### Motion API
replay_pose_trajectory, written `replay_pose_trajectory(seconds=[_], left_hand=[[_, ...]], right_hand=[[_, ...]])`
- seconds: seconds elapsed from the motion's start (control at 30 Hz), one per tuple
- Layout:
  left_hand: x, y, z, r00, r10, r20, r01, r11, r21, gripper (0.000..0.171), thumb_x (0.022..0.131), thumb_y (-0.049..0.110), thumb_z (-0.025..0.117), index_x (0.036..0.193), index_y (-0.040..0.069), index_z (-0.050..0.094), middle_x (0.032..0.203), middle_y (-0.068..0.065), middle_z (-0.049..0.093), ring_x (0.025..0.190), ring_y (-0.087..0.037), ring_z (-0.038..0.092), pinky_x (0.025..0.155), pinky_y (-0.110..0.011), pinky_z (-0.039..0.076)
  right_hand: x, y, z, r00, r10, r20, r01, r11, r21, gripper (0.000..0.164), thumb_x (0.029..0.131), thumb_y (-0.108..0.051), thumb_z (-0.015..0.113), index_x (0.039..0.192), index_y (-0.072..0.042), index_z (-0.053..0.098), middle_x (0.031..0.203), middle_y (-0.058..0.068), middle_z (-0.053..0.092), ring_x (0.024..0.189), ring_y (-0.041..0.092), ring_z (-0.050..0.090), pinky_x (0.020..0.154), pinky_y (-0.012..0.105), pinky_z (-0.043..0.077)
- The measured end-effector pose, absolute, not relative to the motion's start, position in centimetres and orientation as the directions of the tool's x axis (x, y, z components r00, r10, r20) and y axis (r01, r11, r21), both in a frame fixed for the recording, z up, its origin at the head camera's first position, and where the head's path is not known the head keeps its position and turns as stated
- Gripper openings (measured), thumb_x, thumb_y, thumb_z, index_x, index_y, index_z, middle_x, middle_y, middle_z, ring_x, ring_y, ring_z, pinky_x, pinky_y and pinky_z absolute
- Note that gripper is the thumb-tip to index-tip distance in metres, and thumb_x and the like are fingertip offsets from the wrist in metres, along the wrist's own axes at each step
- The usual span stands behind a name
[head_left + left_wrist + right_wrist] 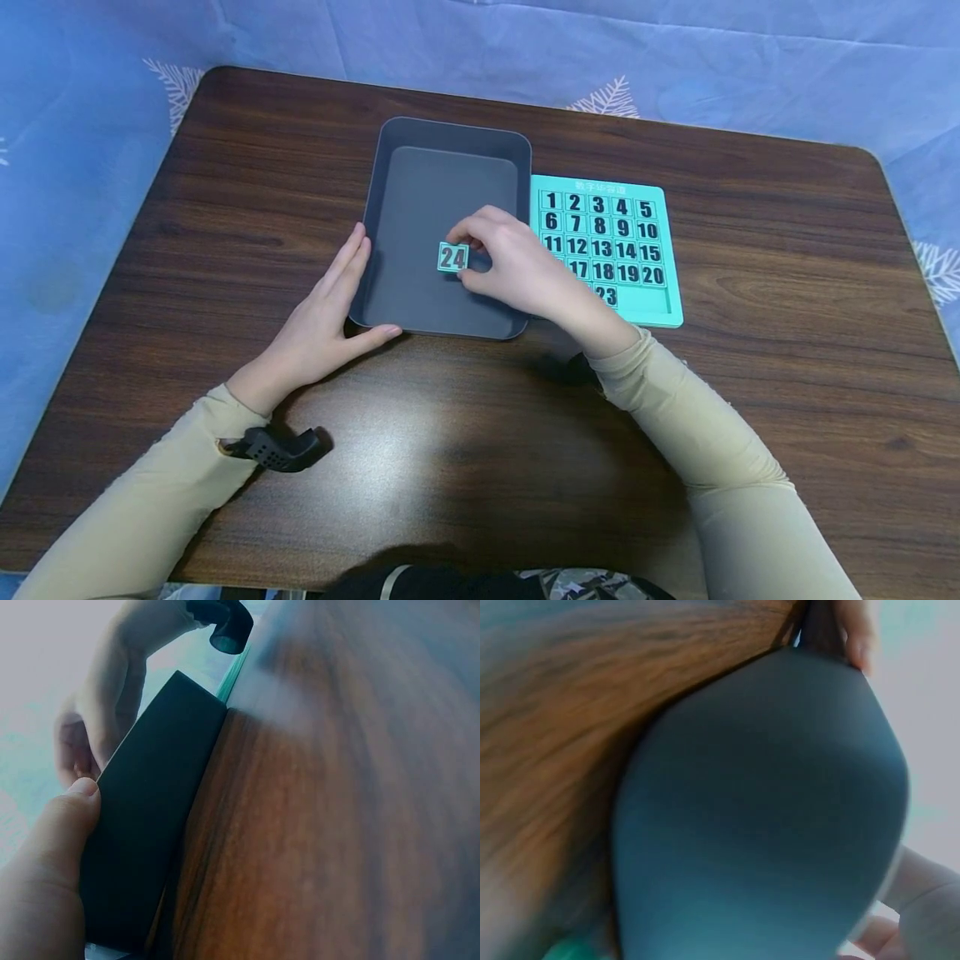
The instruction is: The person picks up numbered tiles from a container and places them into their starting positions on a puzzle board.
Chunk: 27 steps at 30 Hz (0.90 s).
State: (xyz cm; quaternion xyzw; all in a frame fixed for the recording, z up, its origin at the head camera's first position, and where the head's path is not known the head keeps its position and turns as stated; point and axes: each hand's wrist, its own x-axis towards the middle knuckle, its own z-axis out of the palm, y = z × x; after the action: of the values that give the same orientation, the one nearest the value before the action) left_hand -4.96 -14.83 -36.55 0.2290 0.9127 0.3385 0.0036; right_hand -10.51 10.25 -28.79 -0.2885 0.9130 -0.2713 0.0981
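Note:
A square teal number tile [452,257] marked 24 is pinched between the thumb and fingers of my right hand [510,257], over the dark grey tray [442,192]. Along the tray's left side lie the straight fingers of my left hand [322,321], its thumb spread by the front edge. The left wrist view shows that thumb [64,821] against the tray's front wall [150,817]. To the tray's right lies a teal number board [651,300] with rows of black-numbered tiles. My right hand and wrist hide some lower-left tiles; 23 shows partly in the bottom row.
Everything lies on a dark wooden table [787,292]. Blue cloth [465,50] with white leaf patterns hangs behind it. A black wrist device [281,448] sticks out from the left sleeve, just above the tabletop.

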Motion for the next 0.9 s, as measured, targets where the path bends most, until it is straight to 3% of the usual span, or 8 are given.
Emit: replay_pose_trajectory(seconds=[0.4, 0.9], left_hand=[[-5.0, -14.8, -36.5, -0.891, 0.429, 0.151, 0.423, 0.659, 0.622, 0.099, 0.078, 0.048, 0.065, 0.147, 0.016, 0.001, 0.153, 0.003, -0.006, 0.138, -0.017, 0.006, 0.104, -0.05, 0.024], [-5.0, -14.9, -36.7, -0.889, 0.428, 0.162, 0.432, 0.666, 0.608, 0.1, 0.078, 0.049, 0.065, 0.147, 0.015, 0.001, 0.153, 0.002, -0.005, 0.138, -0.016, 0.006, 0.104, -0.05, 0.024]], right_hand=[[-9.4, 13.8, -28.4, -0.852, -0.522, -0.028, -0.422, 0.717, -0.555, 0.033, 0.078, -0.011, 0.067, 0.111, -0.009, 0.061, 0.102, 0.002, 0.053, 0.087, 0.014, 0.047, 0.075, 0.027, 0.041], [-8.8, 16.7, -28.3, -0.886, -0.462, -0.04, -0.368, 0.752, -0.547, 0.035, 0.079, -0.014, 0.068, 0.113, -0.01, 0.06, 0.101, 0.002, 0.054, 0.089, 0.019, 0.048, 0.074, 0.031, 0.04]])
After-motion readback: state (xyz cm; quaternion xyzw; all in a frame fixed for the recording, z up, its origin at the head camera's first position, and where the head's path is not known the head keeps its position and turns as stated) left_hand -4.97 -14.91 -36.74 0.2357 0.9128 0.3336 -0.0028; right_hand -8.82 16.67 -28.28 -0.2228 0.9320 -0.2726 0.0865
